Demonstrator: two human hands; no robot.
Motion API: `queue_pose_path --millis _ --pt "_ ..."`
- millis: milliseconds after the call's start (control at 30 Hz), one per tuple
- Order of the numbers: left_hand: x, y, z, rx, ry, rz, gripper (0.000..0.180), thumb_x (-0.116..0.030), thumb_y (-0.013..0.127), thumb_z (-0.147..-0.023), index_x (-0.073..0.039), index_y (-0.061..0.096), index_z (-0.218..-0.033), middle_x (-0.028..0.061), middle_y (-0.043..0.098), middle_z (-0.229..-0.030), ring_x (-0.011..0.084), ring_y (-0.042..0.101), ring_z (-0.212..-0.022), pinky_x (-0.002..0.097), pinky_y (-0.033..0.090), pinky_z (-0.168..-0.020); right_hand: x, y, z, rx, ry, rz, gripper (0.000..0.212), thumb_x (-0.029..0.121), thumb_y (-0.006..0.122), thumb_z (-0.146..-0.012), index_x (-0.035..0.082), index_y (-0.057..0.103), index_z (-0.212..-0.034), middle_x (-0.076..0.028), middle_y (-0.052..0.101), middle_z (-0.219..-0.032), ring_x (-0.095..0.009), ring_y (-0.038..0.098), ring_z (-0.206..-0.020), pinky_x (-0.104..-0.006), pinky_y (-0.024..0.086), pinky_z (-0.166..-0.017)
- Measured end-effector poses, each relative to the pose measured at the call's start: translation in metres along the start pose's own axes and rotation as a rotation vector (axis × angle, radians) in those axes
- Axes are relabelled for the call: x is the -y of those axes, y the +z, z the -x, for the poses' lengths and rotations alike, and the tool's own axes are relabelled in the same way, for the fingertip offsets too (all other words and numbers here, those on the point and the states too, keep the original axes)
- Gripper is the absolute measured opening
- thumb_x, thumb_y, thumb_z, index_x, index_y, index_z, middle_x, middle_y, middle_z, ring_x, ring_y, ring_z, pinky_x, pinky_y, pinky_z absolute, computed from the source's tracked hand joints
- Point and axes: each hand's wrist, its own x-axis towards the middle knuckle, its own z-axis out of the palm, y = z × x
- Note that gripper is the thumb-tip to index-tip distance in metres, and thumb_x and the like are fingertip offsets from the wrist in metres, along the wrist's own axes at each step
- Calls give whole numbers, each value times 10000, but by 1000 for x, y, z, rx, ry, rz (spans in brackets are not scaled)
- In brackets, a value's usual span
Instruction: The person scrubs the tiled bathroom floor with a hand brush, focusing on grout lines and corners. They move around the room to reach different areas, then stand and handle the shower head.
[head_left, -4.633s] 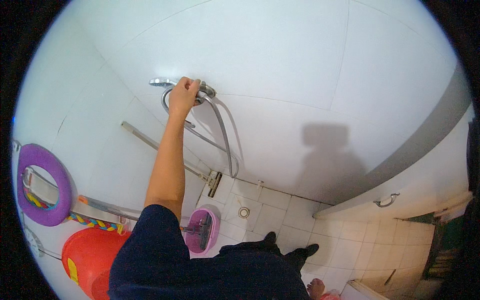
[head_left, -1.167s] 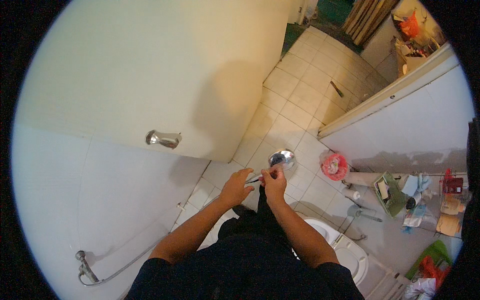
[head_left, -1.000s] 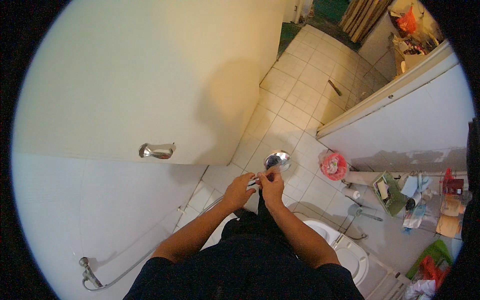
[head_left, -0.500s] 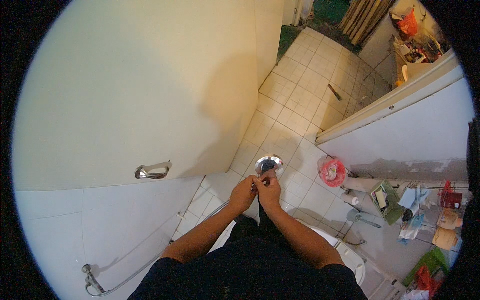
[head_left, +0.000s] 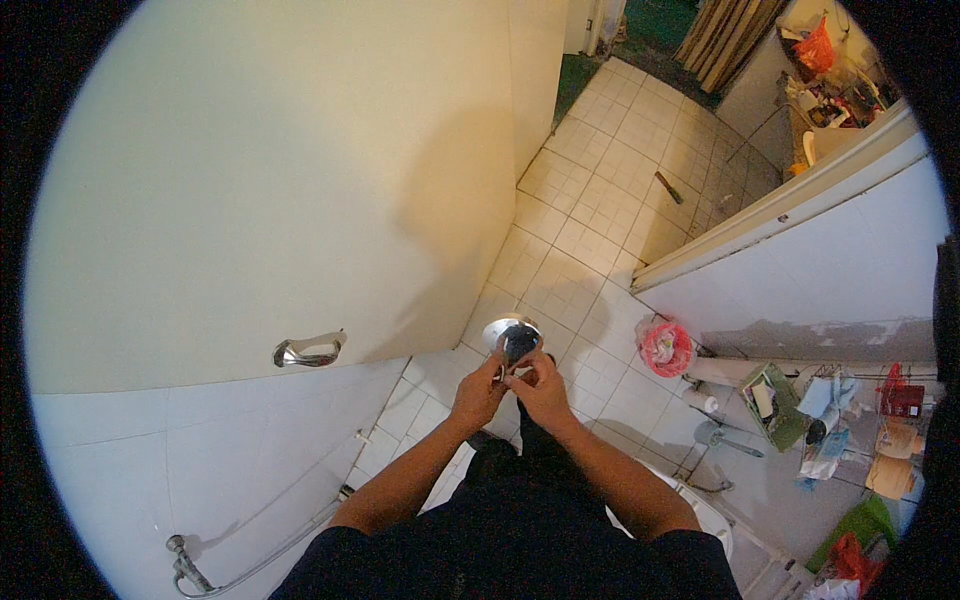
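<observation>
Closest in, at the bottom: a dark shirt and two bare forearms reaching up from the lower edge. Just past them, left hand (head_left: 478, 388) and right hand (head_left: 538, 382), side by side and touching, both with the grip clenched around a shiny round shower head (head_left: 513, 337). Smooth silver metal, disc shaped, held out in front of the body over the floor, its face turned up; hard to tell which fingers press where, too small to see. Under the right arm, the curved white rim of a toilet (head_left: 706, 510), smooth and glossy. Down at the lower left, a thin silver hose (head_left: 275, 548) running along the white tiled wall to a small metal tap (head_left: 183, 560). A bit higher on the left, a curved chrome door handle (head_left: 310, 350) sticking out from a big, flat, cream door (head_left: 300, 170). To the right of the hands, a round pink and red bundle (head_left: 666, 347), crinkly like plastic, lying on the floor near a low white wall (head_left: 830, 270). Further right, a green basket (head_left: 775, 398) and a jumble of small bottles and bits, too small to make out. Underneath it all, a floor of square white tiles (head_left: 590, 220) with dark lines between, spreading away to the top. Far off at the top, striped brownish curtains (head_left: 730, 35) and an orange bag (head_left: 815, 45) hanging up.
</observation>
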Motion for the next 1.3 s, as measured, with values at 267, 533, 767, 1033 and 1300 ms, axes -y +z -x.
queue_pose_path --millis 267,533,767,1033,1300 --pt "11 -11 12 39 -10 55 623 -125 705 -918 -127 427 -1476 177 705 -1061 370 720 -987 457 568 -835 -22 -21 -29 -31 494 -595 293 148 630 -992 37 619 -1263 -95 700 -1128 -195 679 -926 -328 576 -777" --pt "8 -22 39 72 22 -59 636 -161 704 -928 -124 430 -1501 176 698 -1097 392 700 -1002 470 558 -849 -6 -3 -90 47 355 -1056 269 229 496 -1073 13 652 -1107 -116 714 -1025 -254 692 -979 -366 567 -883" --pt "12 -18 48 3 79 -94 331 -248 744 -913 -42 617 -1139 211 708 -1042 413 702 -963 498 560 -810 -14 -8 -114 -50 279 -1092 282 210 473 -1082 -17 638 -1119 -145 712 -1035 -275 697 -994 -378 576 -896" --pt "3 -22 50 58 78 -101 572 -158 713 -924 -92 479 -1441 200 688 -1140 403 680 -1023 470 551 -843 -21 -11 -101 -273 447 -864 256 262 555 -1049 52 626 -1176 -107 699 -1076 -249 679 -966 -382 571 -884" --pt "20 -11 43 16 22 -42 554 -141 723 -910 -102 492 -1412 210 695 -1138 407 695 -1021 482 562 -842 -4 -19 -7 70 489 -627 486 471 512 -1045 43 657 -1225 -97 696 -1178 -230 656 -1039 -374 547 -792"
